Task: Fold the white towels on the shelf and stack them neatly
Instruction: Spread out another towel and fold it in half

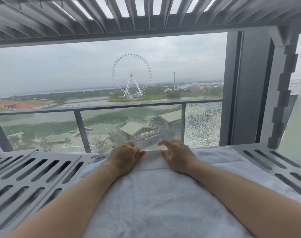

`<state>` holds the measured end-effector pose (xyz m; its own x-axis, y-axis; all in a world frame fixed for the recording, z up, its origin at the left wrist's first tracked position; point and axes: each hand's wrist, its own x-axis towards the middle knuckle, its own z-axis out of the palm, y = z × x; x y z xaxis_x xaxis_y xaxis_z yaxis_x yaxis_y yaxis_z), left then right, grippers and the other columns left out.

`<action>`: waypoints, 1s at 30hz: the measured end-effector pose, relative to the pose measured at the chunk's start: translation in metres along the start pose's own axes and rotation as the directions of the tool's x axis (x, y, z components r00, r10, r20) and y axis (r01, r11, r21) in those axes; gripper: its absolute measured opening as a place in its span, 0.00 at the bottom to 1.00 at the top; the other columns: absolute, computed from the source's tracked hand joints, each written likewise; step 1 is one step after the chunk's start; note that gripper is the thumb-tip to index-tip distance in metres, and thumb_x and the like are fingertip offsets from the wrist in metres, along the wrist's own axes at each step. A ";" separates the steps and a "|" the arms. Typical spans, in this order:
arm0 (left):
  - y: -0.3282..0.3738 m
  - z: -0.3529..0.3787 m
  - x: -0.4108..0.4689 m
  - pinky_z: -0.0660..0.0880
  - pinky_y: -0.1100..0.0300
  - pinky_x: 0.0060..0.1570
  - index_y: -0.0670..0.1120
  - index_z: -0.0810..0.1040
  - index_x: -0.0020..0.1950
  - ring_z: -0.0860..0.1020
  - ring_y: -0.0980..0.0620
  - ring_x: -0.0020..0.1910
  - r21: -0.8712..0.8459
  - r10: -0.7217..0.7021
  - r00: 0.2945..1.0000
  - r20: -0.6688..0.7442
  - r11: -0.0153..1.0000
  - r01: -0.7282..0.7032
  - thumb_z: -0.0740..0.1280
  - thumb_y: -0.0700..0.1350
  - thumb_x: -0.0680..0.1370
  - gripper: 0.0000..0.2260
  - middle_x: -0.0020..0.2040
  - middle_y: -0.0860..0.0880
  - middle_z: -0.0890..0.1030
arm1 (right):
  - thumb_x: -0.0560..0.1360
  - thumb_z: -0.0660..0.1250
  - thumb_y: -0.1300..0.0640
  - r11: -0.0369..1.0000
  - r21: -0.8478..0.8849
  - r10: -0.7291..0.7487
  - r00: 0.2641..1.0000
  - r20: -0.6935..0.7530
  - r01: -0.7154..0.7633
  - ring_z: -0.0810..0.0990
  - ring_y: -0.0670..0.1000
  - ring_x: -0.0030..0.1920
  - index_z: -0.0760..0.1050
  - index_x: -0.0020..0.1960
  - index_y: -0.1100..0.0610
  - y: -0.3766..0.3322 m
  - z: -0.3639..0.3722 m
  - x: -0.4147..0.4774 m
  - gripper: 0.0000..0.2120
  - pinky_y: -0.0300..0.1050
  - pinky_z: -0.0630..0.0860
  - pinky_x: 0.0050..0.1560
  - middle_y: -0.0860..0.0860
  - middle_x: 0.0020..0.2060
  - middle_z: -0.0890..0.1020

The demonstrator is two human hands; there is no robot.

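A white towel (151, 200) lies flat on the grey slotted shelf (34, 176), running from the near edge to the far edge. My left hand (124, 156) rests on the towel's far end, fingers curled down at the edge. My right hand (176, 156) sits beside it, a hand's width to the right, fingers bent and spread, the index lifted. Both palms press on the cloth near a folded band (153, 158) at the far edge. A second white towel layer (216, 156) shows underneath, sticking out to the right. A small label (100, 158) pokes out at the left.
The shelf has long slots left and right (273, 162) of the towel. A slatted upper shelf (112, 12) hangs overhead. A grey upright post (282, 86) stands at the right. Behind is a window with a balcony railing (81, 129).
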<state>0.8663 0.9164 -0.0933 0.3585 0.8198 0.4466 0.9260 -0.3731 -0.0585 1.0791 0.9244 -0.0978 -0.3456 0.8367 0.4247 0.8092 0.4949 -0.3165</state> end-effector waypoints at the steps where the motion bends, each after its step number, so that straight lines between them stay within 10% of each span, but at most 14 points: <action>1: -0.001 0.000 0.000 0.70 0.56 0.47 0.45 0.76 0.47 0.73 0.48 0.48 0.003 -0.004 1.000 0.017 1.000 0.004 0.52 0.57 0.80 0.20 0.44 0.50 0.68 | 0.78 0.57 0.49 0.999 -0.050 0.008 0.999 0.033 -0.007 0.67 0.54 0.61 0.71 0.59 0.49 0.000 0.000 0.001 0.12 0.53 0.65 0.61 0.52 0.56 0.74; 12: -0.010 -0.035 -0.014 0.65 0.61 0.28 0.45 0.69 0.39 0.78 0.45 0.29 0.181 0.315 0.930 -0.188 0.942 -0.283 0.44 0.63 0.77 0.25 0.33 0.49 0.78 | 0.78 0.54 0.42 0.913 -0.288 -0.275 0.958 0.082 0.287 0.77 0.57 0.42 0.63 0.42 0.52 0.047 -0.051 -0.017 0.14 0.45 0.66 0.37 0.54 0.41 0.79; 22: -0.011 -0.061 -0.055 0.68 0.57 0.34 0.47 0.66 0.61 0.80 0.49 0.46 0.461 0.322 0.940 0.115 0.821 -0.338 0.55 0.52 0.81 0.13 0.51 0.51 0.77 | 0.74 0.59 0.38 0.795 -0.530 -0.219 0.955 0.200 0.294 0.79 0.55 0.50 0.72 0.54 0.51 0.058 -0.090 -0.043 0.19 0.43 0.67 0.41 0.50 0.50 0.78; 30: 0.008 -0.103 -0.089 0.67 0.63 0.13 0.43 0.80 0.39 0.73 0.50 0.15 0.546 0.392 0.904 -0.172 0.802 -0.244 0.78 0.48 0.64 0.12 0.25 0.51 0.77 | 0.76 0.61 0.53 0.805 -0.563 -0.093 0.977 0.190 0.186 0.76 0.55 0.60 0.69 0.66 0.48 0.030 -0.122 -0.079 0.18 0.47 0.73 0.54 0.50 0.60 0.77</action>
<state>0.8293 0.7962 -0.0412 0.6666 0.5196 0.5345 0.7197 -0.2616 -0.6432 1.1884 0.8443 -0.0371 -0.5034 0.8162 0.2836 0.8547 0.4222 0.3021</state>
